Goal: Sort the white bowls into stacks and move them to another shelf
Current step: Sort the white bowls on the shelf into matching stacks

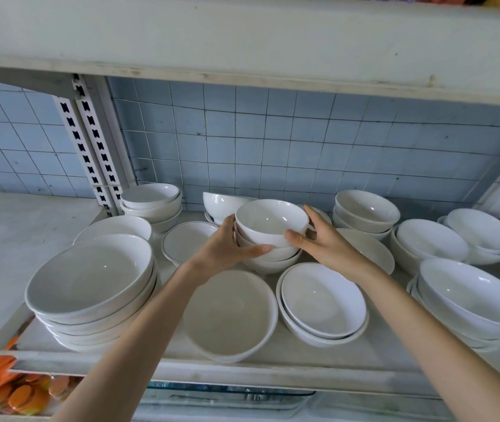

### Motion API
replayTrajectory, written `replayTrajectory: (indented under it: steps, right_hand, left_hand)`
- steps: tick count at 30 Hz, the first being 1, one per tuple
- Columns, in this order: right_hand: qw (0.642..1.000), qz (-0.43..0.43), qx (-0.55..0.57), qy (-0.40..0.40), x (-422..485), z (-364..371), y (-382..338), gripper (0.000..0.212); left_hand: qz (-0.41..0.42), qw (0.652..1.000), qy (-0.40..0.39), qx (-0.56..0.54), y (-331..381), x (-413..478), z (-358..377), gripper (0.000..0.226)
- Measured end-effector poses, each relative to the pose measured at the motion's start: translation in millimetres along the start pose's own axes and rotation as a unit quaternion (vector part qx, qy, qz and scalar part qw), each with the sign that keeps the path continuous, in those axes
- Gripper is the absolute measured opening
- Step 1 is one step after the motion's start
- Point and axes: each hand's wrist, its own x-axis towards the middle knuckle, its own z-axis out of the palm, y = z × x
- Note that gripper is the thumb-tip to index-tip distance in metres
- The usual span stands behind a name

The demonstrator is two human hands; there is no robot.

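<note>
A small stack of white bowls (pixel 270 226) stands mid-shelf. My left hand (pixel 230 245) grips its left side, thumb on the front. My right hand (pixel 321 239) grips the right side, fingers round the back of the top bowl. To the left a tall stack of large bowls (pixel 90 287) sits near the shelf's front edge. A single bowl (pixel 230 315) and a short two-bowl stack (pixel 323 303) stand in front of the held stack.
More white bowl stacks stand at back left (pixel 151 202), back right (pixel 364 211) and far right (pixel 473 296). A rimmed bowl (pixel 187 239) sits behind my left hand. The upper shelf (pixel 242 50) hangs close overhead. A slotted upright (pixel 90 138) stands left. Orange items (pixel 14 391) lie below.
</note>
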Motion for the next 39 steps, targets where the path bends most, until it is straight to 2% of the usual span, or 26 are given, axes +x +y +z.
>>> replayTrajectory:
  steps: [2, 3, 9, 12, 19, 24, 28, 32, 37, 39]
  right_hand:
    - [1.0, -0.006, 0.02, -0.001, -0.8, 1.8, -0.2, 0.053]
    - [0.999, -0.009, 0.031, 0.003, -0.5, 2.1, -0.1, 0.052]
    - [0.999, -0.012, 0.033, 0.026, 0.4, 2.1, 2.3, 0.077]
    - [0.999, -0.016, 0.032, 0.029, -0.2, 2.9, 1.9, 0.077]
    - [0.999, -0.029, 0.024, 0.029, -4.2, 5.2, -3.2, 0.074]
    - [0.998, -0.031, 0.029, 0.046, -1.5, 3.9, -3.3, 0.052]
    - [0.998, -0.026, 0.031, 0.052, -0.9, 3.0, -3.0, 0.05]
    - [0.998, -0.017, 0.036, 0.038, -0.6, 0.9, -4.5, 0.058]
    - [0.998, -0.02, 0.011, 0.056, 7.3, -4.9, -4.9, 0.089]
    - [0.998, -0.03, -0.001, 0.059, 12.0, -6.2, -12.3, 0.089]
  left_hand:
    - [0.001, 1.0, 0.005, 0.004, -0.4, 0.3, 0.5, 0.064]
    - [0.002, 1.0, 0.008, 0.001, -0.5, 0.3, 0.9, 0.064]
    - [0.012, 1.0, 0.003, -0.014, -2.7, 0.8, -0.3, 0.067]
    - [0.021, 1.0, -0.005, -0.022, -2.1, 0.0, -1.4, 0.072]
    - [0.057, 0.998, 0.008, -0.018, 1.9, -2.2, 2.2, 0.065]
    - [0.059, 0.997, 0.028, -0.035, 3.5, -0.6, 5.8, 0.08]
    - [0.05, 0.998, 0.037, -0.032, -0.4, 1.8, 5.3, 0.096]
    - [0.043, 0.998, 0.039, -0.03, 0.1, 1.9, 4.2, 0.093]
    - [0.037, 0.998, 0.041, -0.017, 0.5, 0.6, 3.3, 0.09]
    - [0.035, 0.998, 0.042, -0.022, 0.3, 0.5, 3.0, 0.083]
